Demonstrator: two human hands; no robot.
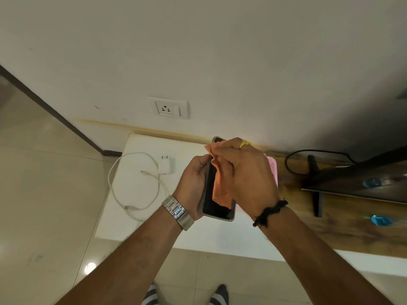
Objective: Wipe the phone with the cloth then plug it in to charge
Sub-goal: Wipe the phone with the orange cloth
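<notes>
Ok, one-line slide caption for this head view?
Left hand holds the phone while right hand wipes its screen with an orange cloth; charger lies unplugged below the wall socket.

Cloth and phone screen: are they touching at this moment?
Touching. The head view shows the orange cloth pressed flat on the dark screen of the phone under the right hand, while the left hand holds the phone's edge.

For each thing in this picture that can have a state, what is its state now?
phone: held in left hand, screen dark
cloth: pressed on the screen by right hand
charger: lying on the white table, unplugged
cable: loose, free end connected to nothing
wall socket: empty
</notes>
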